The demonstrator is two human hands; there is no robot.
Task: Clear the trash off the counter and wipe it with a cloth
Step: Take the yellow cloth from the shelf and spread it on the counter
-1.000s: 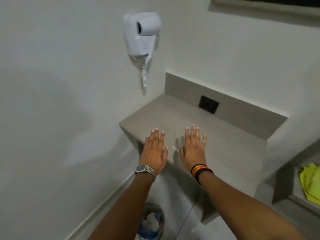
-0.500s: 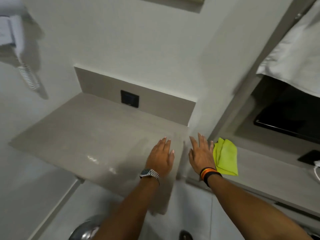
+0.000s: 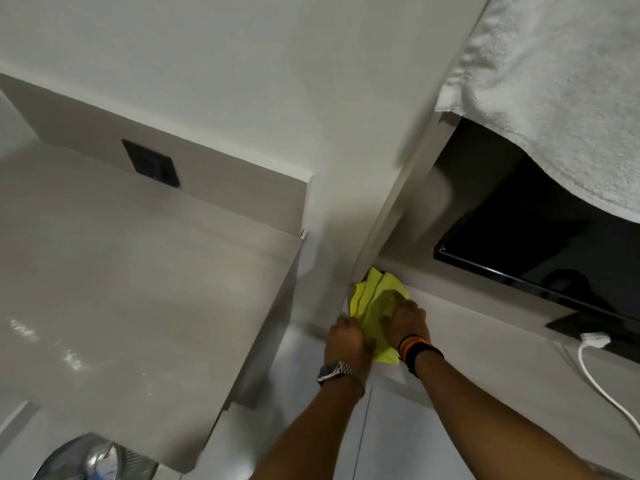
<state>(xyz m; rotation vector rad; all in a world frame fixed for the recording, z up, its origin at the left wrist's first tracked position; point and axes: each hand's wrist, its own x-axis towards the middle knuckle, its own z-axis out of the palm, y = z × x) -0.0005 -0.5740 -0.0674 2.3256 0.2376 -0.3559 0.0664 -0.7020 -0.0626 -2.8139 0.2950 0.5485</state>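
Table [image 3: 138, 289] at left, bare, shiny. Left hand [image 3: 348, 341] pinches cloth's near left edge. Yellow cloth [image 3: 375, 303] lies on shelf [image 3: 485, 355] at right: soft, light, floppy. Right hand [image 3: 407, 322] presses flat on cloth. Best bunch middle, lift.

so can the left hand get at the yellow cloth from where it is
Likely yes: the left hand is already at the yellow cloth's near edge on the shelf, nothing between them, with the right hand on it too.

Both arms extended forward, hands side by side. Left hand [image 3: 348, 337] curled, knuckles up. Right hand [image 3: 408, 322] palm down, fingers [image 3: 398, 303] bent forward.
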